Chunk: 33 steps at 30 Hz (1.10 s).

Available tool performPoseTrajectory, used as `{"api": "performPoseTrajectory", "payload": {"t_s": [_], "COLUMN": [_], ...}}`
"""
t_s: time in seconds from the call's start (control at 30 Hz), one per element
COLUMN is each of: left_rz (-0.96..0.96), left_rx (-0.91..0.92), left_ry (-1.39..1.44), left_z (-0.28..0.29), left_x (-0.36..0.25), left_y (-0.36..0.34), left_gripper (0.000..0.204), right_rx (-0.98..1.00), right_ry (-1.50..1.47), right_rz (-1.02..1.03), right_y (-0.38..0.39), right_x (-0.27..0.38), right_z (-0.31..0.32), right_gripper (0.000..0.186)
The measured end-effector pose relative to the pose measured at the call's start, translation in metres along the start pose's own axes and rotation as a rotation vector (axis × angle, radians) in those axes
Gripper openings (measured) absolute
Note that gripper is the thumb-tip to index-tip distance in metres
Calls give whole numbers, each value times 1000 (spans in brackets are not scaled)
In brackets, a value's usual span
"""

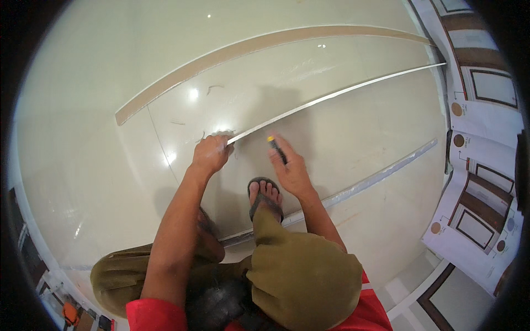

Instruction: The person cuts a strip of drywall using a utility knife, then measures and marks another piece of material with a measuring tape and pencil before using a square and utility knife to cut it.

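Observation:
My left hand (212,154) is closed on the near end of a long, thin white strip (331,96), which runs up to the far right over the glossy cream floor. A few thin dark shavings lie beside that hand. My right hand (290,168), a little blurred, is closed around a small black tool (276,149) with a yellow end, just below the strip; what kind of tool it is I cannot tell. My sandalled foot (265,196) rests on the floor below and between my hands.
A tan edged strip (248,44) lies across the back. A pale grey strip (381,172) lies on the right, running under my right arm. Printed sheets (472,209) with panel pictures line the right side. Odds and ends, one orange (70,313), sit at the lower left.

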<state>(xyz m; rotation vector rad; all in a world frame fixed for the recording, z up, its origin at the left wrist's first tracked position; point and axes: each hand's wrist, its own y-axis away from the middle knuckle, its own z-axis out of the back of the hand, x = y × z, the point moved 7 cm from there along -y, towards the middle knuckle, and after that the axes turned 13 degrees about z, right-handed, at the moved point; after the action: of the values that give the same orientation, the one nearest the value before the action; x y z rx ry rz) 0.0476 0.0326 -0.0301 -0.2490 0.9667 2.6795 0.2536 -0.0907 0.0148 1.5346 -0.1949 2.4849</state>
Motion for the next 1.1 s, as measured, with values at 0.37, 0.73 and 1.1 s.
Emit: {"api": "performPoseTrajectory", "payload": {"t_s": [0.37, 0.73, 1.1], "left_rz": [-175, -34, 18], "left_rx": [34, 187, -68], "left_ry": [-250, -294, 9], "left_z": [52, 82, 75], "left_x": [42, 218, 224], "left_y": [9, 91, 125], "left_gripper": [39, 53, 33], "right_rx": [-465, 37, 231], "right_ry": [426, 470, 401], "right_rz": [13, 199, 158], "right_y": [-73, -128, -120], "right_x": [-46, -21, 22], "right_z": [138, 103, 18], "right_gripper": [49, 37, 28]}}
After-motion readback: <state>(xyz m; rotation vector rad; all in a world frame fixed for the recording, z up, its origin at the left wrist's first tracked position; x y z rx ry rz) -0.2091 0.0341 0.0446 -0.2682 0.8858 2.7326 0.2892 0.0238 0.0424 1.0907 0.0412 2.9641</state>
